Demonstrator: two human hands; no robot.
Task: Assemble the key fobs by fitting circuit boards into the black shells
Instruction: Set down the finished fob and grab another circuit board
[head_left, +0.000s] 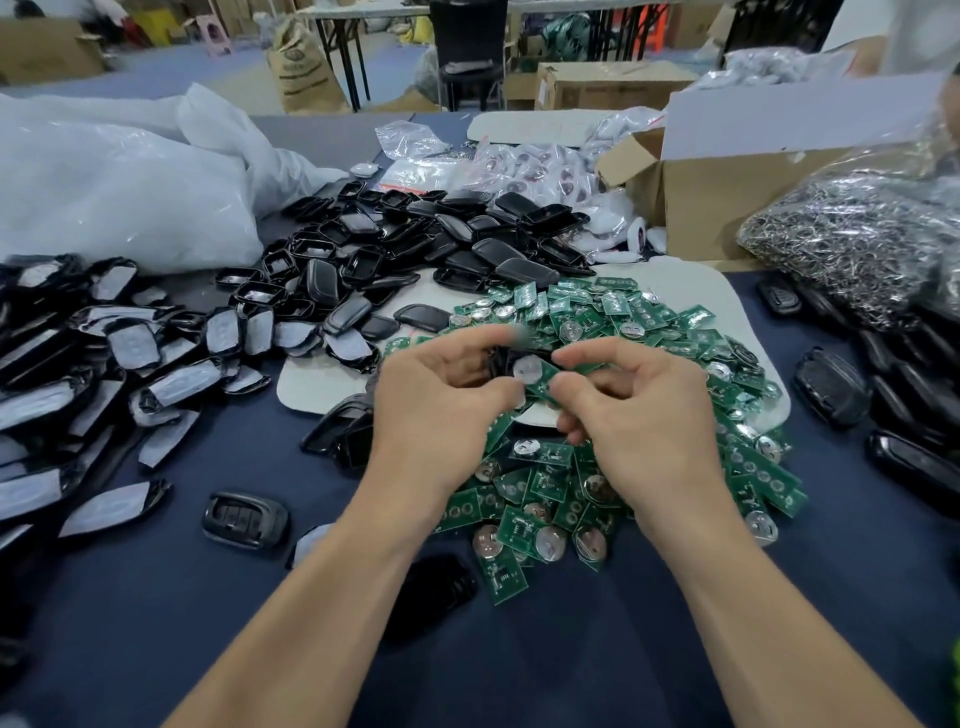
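Presently, both hands are raised close together over the middle of the table (571, 649). The left hand (441, 395) has its fingers curled round a black shell (496, 359); most of that shell is hidden behind the fingers and its upper edge is blurred, so its orientation cannot be told. The right hand (634, 400) pinches a green circuit board (537, 375) between thumb and forefinger. The board's round silver cell faces up, and it lies against the shell; whether it is seated inside cannot be made out. Beneath and at 3 o'clock from the hands lies a heap of circuit boards (623, 322), resting partly on a white mat (301, 384). At 12 o'clock sits a pile of black shells (415, 234). At 9 o'clock lies a spread of film-covered shells (104, 353), cut off by the frame edge. At 7 o'clock a buttoned fob (244, 519) lies alone. At 10 o'clock is a white plastic bag (119, 182). At 2 o'clock stand an open cardboard box (727, 208) and a clear bag of small metal parts (857, 244), too fine to identify.
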